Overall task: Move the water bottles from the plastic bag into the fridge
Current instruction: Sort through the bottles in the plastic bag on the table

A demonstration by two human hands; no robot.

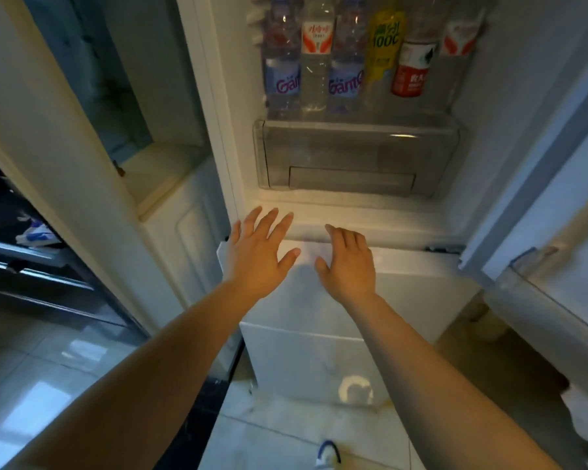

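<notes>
Water bottles (347, 59) stand upright in a row on the fridge (360, 215) shelf, above the clear drawer (357, 157). Below that drawer, my left hand (258, 252) is spread wide, holding nothing; my right hand (348, 262), fingers relaxed, also holds nothing. Both hands are over the lower white door (421, 283).

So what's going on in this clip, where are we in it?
A person stands at an open fridge with both arms stretched toward it. The left hand is spread open and the right hand is relaxed; neither holds anything. Six bottles already stand in a row on the shelf above a clear drawer. No plastic bag can be made out in this view.
</notes>
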